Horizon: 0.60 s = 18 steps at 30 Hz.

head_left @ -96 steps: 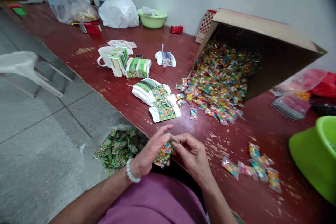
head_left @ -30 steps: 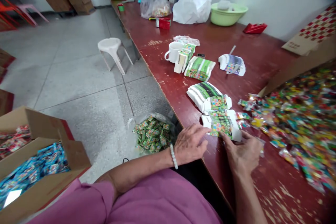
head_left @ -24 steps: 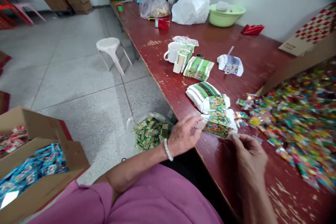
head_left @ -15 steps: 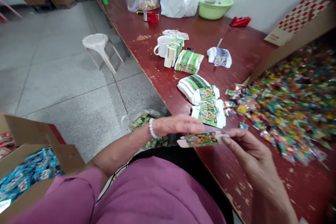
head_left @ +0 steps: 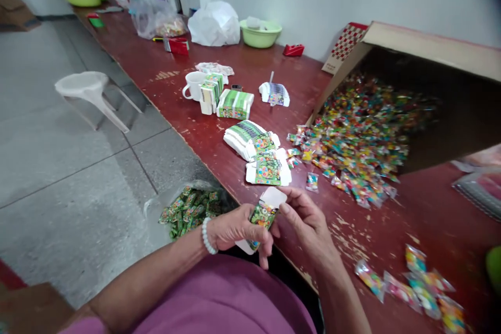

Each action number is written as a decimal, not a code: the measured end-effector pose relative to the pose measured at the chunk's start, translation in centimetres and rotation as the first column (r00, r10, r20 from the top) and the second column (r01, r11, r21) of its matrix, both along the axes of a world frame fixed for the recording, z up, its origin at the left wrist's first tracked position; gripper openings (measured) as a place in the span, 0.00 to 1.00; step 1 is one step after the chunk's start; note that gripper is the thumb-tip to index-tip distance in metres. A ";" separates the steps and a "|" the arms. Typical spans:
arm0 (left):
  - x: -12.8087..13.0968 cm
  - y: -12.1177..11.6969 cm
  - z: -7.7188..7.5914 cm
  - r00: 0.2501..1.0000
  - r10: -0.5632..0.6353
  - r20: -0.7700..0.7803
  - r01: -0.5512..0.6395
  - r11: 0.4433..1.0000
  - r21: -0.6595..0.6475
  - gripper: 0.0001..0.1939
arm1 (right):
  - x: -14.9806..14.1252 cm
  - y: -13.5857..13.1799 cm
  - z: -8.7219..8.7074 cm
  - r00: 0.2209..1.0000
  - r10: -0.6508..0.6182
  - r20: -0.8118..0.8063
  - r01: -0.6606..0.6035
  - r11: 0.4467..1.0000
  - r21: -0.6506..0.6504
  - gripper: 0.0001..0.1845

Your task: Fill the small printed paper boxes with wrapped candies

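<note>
A small green printed carton (head_left: 263,215) with white end flaps is held between my two hands, close to the table's front edge. My left hand (head_left: 245,229), with a beaded bracelet on the wrist, wraps its fingers round the carton's lower body. At the upper end, the thumb and fingers of my right hand (head_left: 303,214) pinch the carton beside its raised white flap. Just beyond lie flattened green cartons (head_left: 270,168) and a fanned stack of more cartons (head_left: 245,138).
A tipped cardboard box (head_left: 426,36) spills many wrapped candies (head_left: 364,135) onto the red table (head_left: 219,162). Several loose candies (head_left: 420,282) lie at front right. A bag of green packets (head_left: 191,211) is below the table edge. A white mug (head_left: 193,86) and stool (head_left: 84,86) stand farther off.
My left hand has come from above the carton to grip its body. The carton has turned from nearly flat to tilted upward. The view has swung right, showing more of the candy box.
</note>
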<state>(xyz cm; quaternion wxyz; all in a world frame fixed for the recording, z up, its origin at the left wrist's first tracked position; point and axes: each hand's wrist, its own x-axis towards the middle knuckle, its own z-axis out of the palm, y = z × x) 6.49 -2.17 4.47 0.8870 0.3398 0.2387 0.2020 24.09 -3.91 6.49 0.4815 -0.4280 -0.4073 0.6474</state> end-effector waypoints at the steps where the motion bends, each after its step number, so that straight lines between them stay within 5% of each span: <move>1: 0.2 0.0 0.1 1.000 0.012 -0.022 -0.011 1.000 0.023 0.26 | 0.0 -0.2 -0.3 1.000 -0.006 -0.027 0.006 1.000 -0.002 0.22; 5: 1.0 -0.4 0.0 0.983 0.109 -0.145 -0.092 0.988 0.123 0.21 | -0.2 -0.9 -1.8 0.997 -0.073 0.002 0.073 0.997 0.017 0.33; 8: 1.6 -0.5 -0.2 0.933 0.233 -0.274 -0.176 0.960 0.217 0.17 | -0.4 -1.3 -2.8 0.999 -0.033 0.035 0.033 0.999 -0.015 0.19; 13: 1.7 -0.1 0.5 0.850 0.401 -0.341 -0.172 0.825 0.539 0.12 | 0.6 -0.9 -2.7 0.963 -0.202 0.181 0.193 0.979 0.069 0.16; 18: 1.9 -0.8 0.8 0.759 0.587 -0.281 -0.375 0.748 0.548 0.21 | 0.9 -0.5 -2.4 0.972 -0.201 0.122 0.199 0.980 0.031 0.17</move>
